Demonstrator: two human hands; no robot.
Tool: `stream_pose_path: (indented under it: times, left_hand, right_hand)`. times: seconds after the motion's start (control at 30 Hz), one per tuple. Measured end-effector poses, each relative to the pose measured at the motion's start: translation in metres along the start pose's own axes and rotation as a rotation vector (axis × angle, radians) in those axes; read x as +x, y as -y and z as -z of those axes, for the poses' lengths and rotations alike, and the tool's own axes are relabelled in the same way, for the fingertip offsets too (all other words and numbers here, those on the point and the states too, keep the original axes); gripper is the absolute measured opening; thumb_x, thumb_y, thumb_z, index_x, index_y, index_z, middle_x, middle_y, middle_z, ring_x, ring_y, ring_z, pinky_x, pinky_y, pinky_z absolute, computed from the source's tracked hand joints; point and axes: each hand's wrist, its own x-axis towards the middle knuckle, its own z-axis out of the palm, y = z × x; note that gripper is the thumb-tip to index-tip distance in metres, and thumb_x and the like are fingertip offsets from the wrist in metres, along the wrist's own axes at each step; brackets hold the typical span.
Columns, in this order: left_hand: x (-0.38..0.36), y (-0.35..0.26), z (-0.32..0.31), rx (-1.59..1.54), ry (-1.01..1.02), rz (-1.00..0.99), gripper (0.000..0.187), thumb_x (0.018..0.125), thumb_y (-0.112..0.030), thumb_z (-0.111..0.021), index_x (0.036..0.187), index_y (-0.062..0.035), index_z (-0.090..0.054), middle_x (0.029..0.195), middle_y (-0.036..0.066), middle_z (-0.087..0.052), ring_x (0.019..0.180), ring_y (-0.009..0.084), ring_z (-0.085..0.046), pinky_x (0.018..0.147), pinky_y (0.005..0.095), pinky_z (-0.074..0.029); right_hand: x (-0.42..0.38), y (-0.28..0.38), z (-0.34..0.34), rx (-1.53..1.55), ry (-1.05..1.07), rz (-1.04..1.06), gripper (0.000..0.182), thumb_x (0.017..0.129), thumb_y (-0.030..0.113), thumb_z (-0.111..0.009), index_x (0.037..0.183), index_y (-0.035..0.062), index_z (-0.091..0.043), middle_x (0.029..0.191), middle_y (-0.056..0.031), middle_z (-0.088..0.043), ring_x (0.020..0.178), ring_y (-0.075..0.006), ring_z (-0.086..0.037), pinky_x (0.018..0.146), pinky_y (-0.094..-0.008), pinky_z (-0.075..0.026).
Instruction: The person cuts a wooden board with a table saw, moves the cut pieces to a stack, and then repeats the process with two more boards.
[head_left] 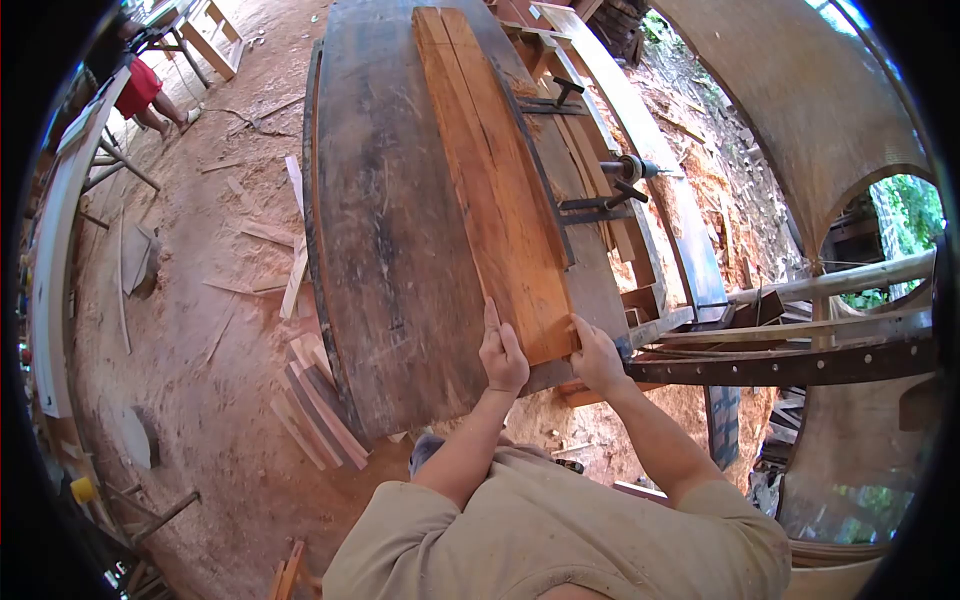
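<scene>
A long reddish-brown wooden plank [510, 240] lies lengthwise on a dark, worn workbench [375, 220]. A dark crack runs down the plank's far half. At the plank's near left corner my left hand [503, 357] grips the edge, its index finger stretched along the side and the other fingers curled. My right hand [598, 358] holds the near right edge, the fingers partly hidden. Along the plank's right side runs a dark metal guide bar [535, 165], next to clamps with black handles [625, 195].
Wood strips [325, 405] lean by the bench's left side, and offcuts litter the sawdust-covered floor [215, 300]. A drilled dark metal bar [800, 372] stands at right. Another person in red shorts [138, 90] is at far left, near a long table [60, 250].
</scene>
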Motion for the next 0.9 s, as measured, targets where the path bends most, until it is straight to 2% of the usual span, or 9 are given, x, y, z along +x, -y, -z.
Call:
stream_pose_path:
  times: [0.07, 0.2, 0.27, 0.4, 0.47, 0.5, 0.53, 0.8, 0.9]
  left_hand:
    - [0.006, 0.003, -0.001, 0.001, 0.017, 0.023, 0.035, 0.103, -0.014, -0.042, 0.101, 0.0165, -0.059, 0.15, 0.025, -0.043, 0.088, 0.0159, -0.064, 0.073, 0.0267, -0.05]
    - [0.017, 0.014, -0.008, 0.024, -0.023, -0.029, 0.033, 0.103, -0.014, -0.044, 0.093, 0.0145, -0.058, 0.149, 0.025, -0.044, 0.085, 0.017, -0.065, 0.07, 0.0267, -0.049]
    - [0.021, 0.017, -0.009, 0.042, -0.032, -0.054, 0.033, 0.102, -0.013, -0.044, 0.091, 0.0141, -0.058, 0.149, 0.025, -0.044, 0.084, 0.0179, -0.066, 0.07, 0.0269, -0.049]
    - [0.034, 0.016, -0.012, 0.078, -0.039, -0.048, 0.031, 0.101, -0.012, -0.045, 0.088, 0.0137, -0.057, 0.147, 0.025, -0.046, 0.087, 0.0217, -0.068, 0.07, 0.0281, -0.05]
    - [0.038, 0.017, -0.012, 0.073, -0.048, -0.062, 0.03, 0.101, -0.011, -0.045, 0.088, 0.0139, -0.057, 0.147, 0.025, -0.046, 0.087, 0.0226, -0.068, 0.07, 0.0286, -0.05]
    - [0.04, 0.014, -0.01, 0.068, 0.009, 0.016, 0.029, 0.1, -0.011, -0.043, 0.111, 0.0147, -0.052, 0.148, 0.026, -0.045, 0.11, 0.0293, -0.059, 0.087, 0.0312, -0.047]
    - [0.042, 0.011, -0.009, 0.062, 0.066, 0.094, 0.043, 0.1, -0.011, -0.041, 0.134, 0.0155, -0.048, 0.148, 0.027, -0.044, 0.133, 0.036, -0.05, 0.104, 0.0339, -0.044]
    - [0.07, 0.004, -0.014, 0.085, 0.075, 0.117, 0.041, 0.099, -0.009, -0.041, 0.13, 0.016, -0.05, 0.147, 0.028, -0.045, 0.131, 0.0378, -0.051, 0.104, 0.0351, -0.045]
    - [0.082, 0.006, -0.019, 0.108, 0.053, 0.073, 0.039, 0.098, -0.008, -0.042, 0.128, 0.0162, -0.052, 0.147, 0.027, -0.045, 0.131, 0.0373, -0.051, 0.104, 0.0358, -0.044]
  right_hand:
    - [0.007, -0.004, -0.003, -0.006, -0.016, 0.046, 0.062, 0.076, 0.002, -0.059, 0.137, -0.0007, -0.046, 0.112, -0.0228, -0.062, 0.105, -0.0415, -0.058, 0.094, -0.047, -0.047]
    - [0.018, 0.005, 0.003, -0.008, -0.037, 0.065, 0.062, 0.077, 0.002, -0.059, 0.137, -0.0009, -0.047, 0.113, -0.0202, -0.063, 0.106, -0.0404, -0.058, 0.095, -0.0467, -0.046]
    - [0.023, 0.005, 0.003, 0.034, -0.035, 0.028, 0.062, 0.076, 0.002, -0.058, 0.137, 0.0002, -0.05, 0.115, -0.0243, -0.062, 0.109, -0.0424, -0.058, 0.097, -0.0467, -0.046]
    - [0.035, 0.005, 0.003, 0.027, -0.041, 0.026, 0.062, 0.076, 0.002, -0.058, 0.137, 0.0005, -0.05, 0.116, -0.0239, -0.063, 0.109, -0.0421, -0.058, 0.097, -0.0464, -0.046]
    - [0.04, 0.006, 0.003, -0.004, -0.048, 0.026, 0.058, 0.077, 0.002, -0.059, 0.134, -0.0017, -0.05, 0.115, -0.0183, -0.064, 0.108, -0.0389, -0.059, 0.096, -0.045, -0.047]
    - [0.043, 0.006, 0.003, -0.004, -0.049, 0.027, 0.058, 0.077, 0.002, -0.059, 0.134, -0.0017, -0.05, 0.115, -0.0183, -0.064, 0.108, -0.0389, -0.059, 0.096, -0.045, -0.047]
    - [0.046, 0.005, 0.003, 0.008, -0.066, 0.047, 0.058, 0.076, 0.001, -0.06, 0.134, -0.0017, -0.051, 0.114, -0.0183, -0.064, 0.108, -0.0387, -0.059, 0.095, -0.0449, -0.047]
    - [0.068, 0.014, 0.008, -0.039, -0.103, 0.028, 0.058, 0.073, 0.0, -0.063, 0.131, -0.0006, -0.055, 0.108, -0.0185, -0.065, 0.101, -0.0383, -0.061, 0.091, -0.0447, -0.048]
    - [0.079, 0.009, 0.005, -0.039, -0.085, -0.033, 0.058, 0.07, 0.0, -0.065, 0.127, 0.0035, -0.06, 0.111, -0.0169, -0.063, 0.104, -0.0368, -0.058, 0.092, -0.0443, -0.048]
